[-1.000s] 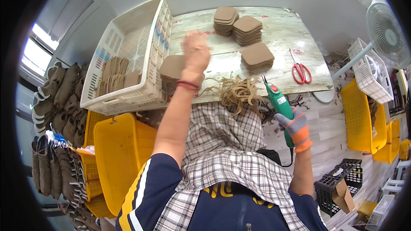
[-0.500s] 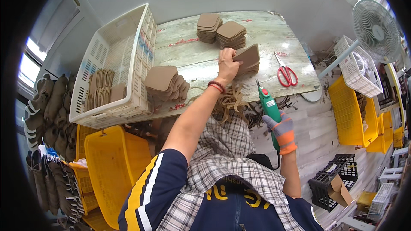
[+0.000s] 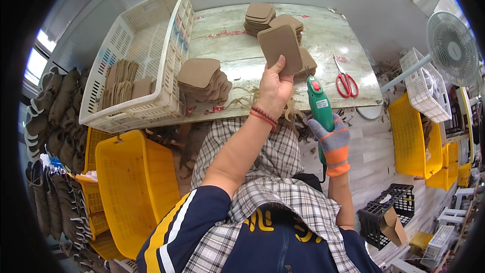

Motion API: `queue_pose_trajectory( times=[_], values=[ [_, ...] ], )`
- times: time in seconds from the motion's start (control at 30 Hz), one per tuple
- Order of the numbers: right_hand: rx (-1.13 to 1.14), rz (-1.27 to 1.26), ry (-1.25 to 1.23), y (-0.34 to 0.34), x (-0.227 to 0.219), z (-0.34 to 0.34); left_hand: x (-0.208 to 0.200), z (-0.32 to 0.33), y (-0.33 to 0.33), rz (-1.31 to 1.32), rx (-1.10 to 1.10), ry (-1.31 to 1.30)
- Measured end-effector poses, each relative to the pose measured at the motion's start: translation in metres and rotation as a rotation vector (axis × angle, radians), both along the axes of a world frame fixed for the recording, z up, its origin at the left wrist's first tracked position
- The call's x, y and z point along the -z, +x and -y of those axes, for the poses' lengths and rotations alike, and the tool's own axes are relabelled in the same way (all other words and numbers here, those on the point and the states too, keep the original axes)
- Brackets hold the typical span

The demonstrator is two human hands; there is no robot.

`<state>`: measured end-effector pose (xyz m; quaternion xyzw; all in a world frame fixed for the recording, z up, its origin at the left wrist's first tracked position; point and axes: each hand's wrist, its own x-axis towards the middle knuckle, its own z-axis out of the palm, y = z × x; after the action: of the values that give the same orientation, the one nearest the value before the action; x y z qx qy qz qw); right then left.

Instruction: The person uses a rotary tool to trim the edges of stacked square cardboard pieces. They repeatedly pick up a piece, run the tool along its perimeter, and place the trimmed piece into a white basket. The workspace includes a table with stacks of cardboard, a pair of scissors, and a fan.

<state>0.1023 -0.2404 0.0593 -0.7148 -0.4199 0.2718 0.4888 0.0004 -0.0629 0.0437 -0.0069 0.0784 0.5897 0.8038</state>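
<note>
My bare left hand [image 3: 276, 93] grips a flat brown pad [image 3: 281, 49] with rounded corners, thumb on its face, raised above the table. Partly hidden behind that pad is a low pile of similar pads [image 3: 309, 61]. My right hand [image 3: 333, 144], in a grey and orange glove, is wrapped around a green handheld power tool [image 3: 321, 102] with a red button. The tool's thin tip points up near the pad's lower right edge. Red-handled scissors [image 3: 347, 85] lie to the right. Curled trimmed strips [image 3: 293, 111] hang at the table's front edge.
On the worn table [image 3: 240, 50] stand a fanned pile of pads [image 3: 201, 74] and two stacks behind. A white crate [image 3: 169, 71] with pads is at left. Yellow bins [image 3: 121, 182] flank me; a fan [image 3: 451, 48] stands right. Scraps litter the floor.
My left hand has lifted a pad off the pile and turned it upright with its broad face toward me. The power tool stays in my right hand, its tip now closer to the pad.
</note>
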Motion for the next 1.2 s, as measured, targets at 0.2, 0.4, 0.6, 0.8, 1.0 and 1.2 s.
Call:
queue_pose_trajectory(
  times=[0.2, 0.4, 0.6, 0.8, 1.0, 1.2],
  values=[
    [-0.003, -0.041, 0.015, -0.007, -0.010, 0.000, 0.007, 0.000, 0.006, 0.063, 0.045, 0.006],
    [0.008, -0.042, 0.002, -0.006, -0.016, -0.002, 0.008, 0.011, 0.008, 0.050, 0.085, -0.045],
    [0.027, -0.041, 0.035, -0.005, -0.018, -0.005, 0.014, 0.025, 0.010, 0.015, 0.103, -0.011],
    [0.051, -0.076, 0.063, -0.003, -0.029, -0.009, 0.019, 0.041, 0.013, -0.077, 0.154, 0.030],
    [0.057, -0.093, 0.045, 0.008, -0.035, -0.009, 0.020, 0.054, 0.012, -0.154, 0.173, 0.051],
    [-0.021, -0.135, 0.019, 0.020, -0.042, 0.001, 0.030, 0.038, -0.004, -0.288, 0.205, 0.233]
  ],
)
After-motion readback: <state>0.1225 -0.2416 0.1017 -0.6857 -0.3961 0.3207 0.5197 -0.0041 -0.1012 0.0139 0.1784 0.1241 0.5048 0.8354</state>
